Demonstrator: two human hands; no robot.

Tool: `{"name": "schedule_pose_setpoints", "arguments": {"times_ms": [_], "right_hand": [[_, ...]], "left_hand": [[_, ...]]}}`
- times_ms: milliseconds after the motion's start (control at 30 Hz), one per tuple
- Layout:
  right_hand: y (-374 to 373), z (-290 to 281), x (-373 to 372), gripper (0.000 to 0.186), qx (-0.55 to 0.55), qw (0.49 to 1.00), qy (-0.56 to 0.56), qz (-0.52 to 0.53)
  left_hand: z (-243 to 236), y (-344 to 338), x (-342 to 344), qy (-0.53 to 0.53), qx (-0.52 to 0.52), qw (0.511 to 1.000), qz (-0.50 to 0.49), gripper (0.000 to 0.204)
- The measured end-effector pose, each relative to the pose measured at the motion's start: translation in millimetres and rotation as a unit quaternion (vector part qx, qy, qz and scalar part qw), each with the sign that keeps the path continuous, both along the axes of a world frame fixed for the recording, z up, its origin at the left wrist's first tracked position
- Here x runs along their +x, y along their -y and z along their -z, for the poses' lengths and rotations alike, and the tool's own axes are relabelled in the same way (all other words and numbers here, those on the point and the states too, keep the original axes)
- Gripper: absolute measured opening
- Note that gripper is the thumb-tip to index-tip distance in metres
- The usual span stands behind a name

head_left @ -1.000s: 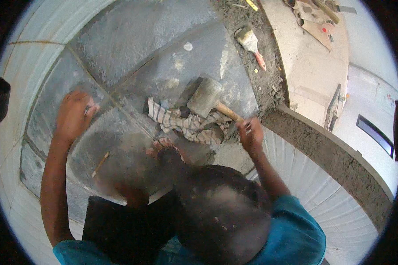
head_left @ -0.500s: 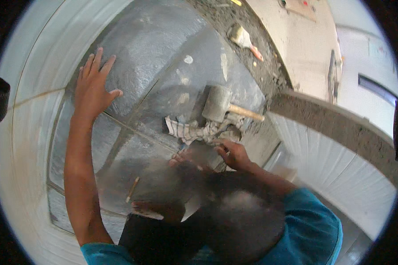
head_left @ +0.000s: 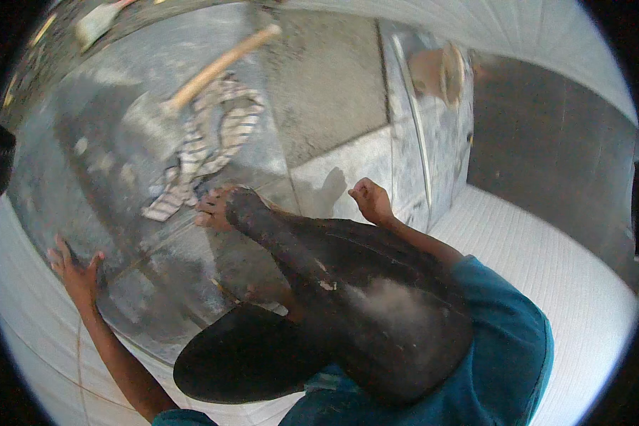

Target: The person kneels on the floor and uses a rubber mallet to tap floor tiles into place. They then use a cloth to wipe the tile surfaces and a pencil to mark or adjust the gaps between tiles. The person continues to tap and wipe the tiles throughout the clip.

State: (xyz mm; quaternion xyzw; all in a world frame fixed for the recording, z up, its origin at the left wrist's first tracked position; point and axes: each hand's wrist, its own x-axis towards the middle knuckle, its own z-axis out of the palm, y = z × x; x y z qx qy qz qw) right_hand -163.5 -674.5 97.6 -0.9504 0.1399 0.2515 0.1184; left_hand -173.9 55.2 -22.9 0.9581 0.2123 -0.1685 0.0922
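Left hand (head_left: pixel 78 277): fingers and thumb spread, nothing in its grasp that I can see; placed at the outer edge of a grey tile (head_left: pixel 60 181). Whether it touches, I cannot tell.

Right hand (head_left: pixel 373 204): fingers curled in; I cannot tell if they pinch anything. Nearest item, the pale tile (head_left: pixel 358 167) beyond it, carrying a dark shadow.

Foot (head_left: pixel 216 208), one, bare, between the hands, toes just beside the cloth.

Cloth (head_left: pixel 192 160), striped, crumpled on the tiles.

Mallet (head_left: pixel 172 106), wooden handle, blurred in my view; lies against the cloth.

Mortar (head_left: pixel 326 78), a grey patch bordering the pale tile.

Bar (head_left: pixel 413 106), long, pale, right of the mortar.

Brush (head_left: pixel 96 28), far upper left.
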Motion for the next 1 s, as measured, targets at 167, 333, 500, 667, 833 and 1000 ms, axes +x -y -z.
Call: {"name": "schedule_pose_setpoints", "arguments": {"times_ms": [167,333,500,667,833,1000], "right_hand": [[43.8,11.2,-87.6,0.025,-0.022,0.997,-0.063,0.041],[43.1,26.6,-144.3,0.025,0.032,0.980,-0.122,0.157],[35.3,49.2,-166.8,0.025,0.015,0.990,0.013,0.140],[25.0,62.1,-104.7,0.022,0.074,0.987,0.119,0.079],[-18.1,25.4,34.2,0.012,0.162,0.976,0.143,-0.019],[-126.7,-22.5,208.0,0.018,0.198,0.897,0.277,-0.283]], "left_hand": [[-8.0,-9.5,11.9,-0.074,0.004,0.995,0.065,0.115],[-5.2,-22.9,13.4,-0.103,0.008,0.992,0.076,0.116],[-4.6,-26.6,18.4,-0.138,0.028,0.984,0.107,0.117],[-21.0,-13.8,6.0,-0.111,-0.063,0.991,0.026,0.109],[-32.1,24.8,8.5,-0.122,-0.031,0.991,-0.044,0.142],[-52.0,64.4,26.3,-0.128,-0.058,0.986,-0.085,0.144]]}}
